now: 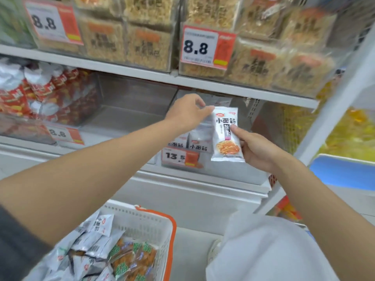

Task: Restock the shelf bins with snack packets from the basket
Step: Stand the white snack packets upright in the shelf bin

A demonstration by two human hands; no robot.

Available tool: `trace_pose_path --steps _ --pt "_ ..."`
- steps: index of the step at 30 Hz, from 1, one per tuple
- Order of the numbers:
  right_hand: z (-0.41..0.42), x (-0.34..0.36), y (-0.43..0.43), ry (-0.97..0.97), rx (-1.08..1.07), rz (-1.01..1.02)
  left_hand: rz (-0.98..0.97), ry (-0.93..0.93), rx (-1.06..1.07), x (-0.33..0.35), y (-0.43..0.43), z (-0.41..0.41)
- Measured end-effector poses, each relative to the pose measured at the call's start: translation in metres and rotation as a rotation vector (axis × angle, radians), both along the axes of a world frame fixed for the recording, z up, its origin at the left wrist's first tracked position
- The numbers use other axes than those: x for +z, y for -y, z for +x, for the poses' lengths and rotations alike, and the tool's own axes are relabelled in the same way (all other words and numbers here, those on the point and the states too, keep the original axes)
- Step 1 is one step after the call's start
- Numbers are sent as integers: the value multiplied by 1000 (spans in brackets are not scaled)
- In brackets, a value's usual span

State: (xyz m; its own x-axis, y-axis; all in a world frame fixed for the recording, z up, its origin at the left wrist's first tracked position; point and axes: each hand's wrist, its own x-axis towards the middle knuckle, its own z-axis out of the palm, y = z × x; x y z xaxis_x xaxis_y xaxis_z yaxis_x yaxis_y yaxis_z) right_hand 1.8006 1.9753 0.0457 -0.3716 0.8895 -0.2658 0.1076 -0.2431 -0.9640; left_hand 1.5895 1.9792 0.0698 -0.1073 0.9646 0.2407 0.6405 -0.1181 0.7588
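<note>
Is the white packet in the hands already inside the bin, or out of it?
Out: the right hand holds the white packet upright before the bin, the left hand pinches its top corner.

One silver snack packet upright at centre; matching packets standing in clear bin behind, 8 o'clock; orange-rimmed basket, part-filled, 7 o'clock.
</note>
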Motion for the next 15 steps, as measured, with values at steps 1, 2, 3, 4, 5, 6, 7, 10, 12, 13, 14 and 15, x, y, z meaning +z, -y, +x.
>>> trace_pose_path --steps 1,2,3,4,5,6,7,10,12,13,14,15 --pt "11 -2 -9 18 -41 -9 -10 -72 0 1 -10 3" --pt "20 -5 -20 42 -77 -14 -27 -129 2 1 -21 5" --pt "28 -8 -29 68 -105 -17 -36 -176 6 -1 -31 6" --pt "33 -12 -40 91 -127 -19 -37 -221 11 -3 -43 7" --pt "36 -15 -51 104 -145 -22 -31 -273 2 -5 -55 8" --pt "38 -20 -65 105 -168 -25 -27 -327 -21 -7 -72 11" --pt "34 -23 -75 97 -186 -27 -31 -383 -47 -9 -83 12" --pt "16 -37 -112 168 -197 15 -53 -532 -64 -14 -122 20" --pt "1 -48 -139 256 -192 48 -20 -615 -74 -19 -143 25" --pt "-6 -54 -150 284 -194 68 16 -635 -95 -21 -151 26" --pt "-13 -60 -162 301 -198 88 44 -639 -115 -23 -160 26" --pt "-18 -67 -173 319 -206 121 55 -632 -138 -26 -167 26"
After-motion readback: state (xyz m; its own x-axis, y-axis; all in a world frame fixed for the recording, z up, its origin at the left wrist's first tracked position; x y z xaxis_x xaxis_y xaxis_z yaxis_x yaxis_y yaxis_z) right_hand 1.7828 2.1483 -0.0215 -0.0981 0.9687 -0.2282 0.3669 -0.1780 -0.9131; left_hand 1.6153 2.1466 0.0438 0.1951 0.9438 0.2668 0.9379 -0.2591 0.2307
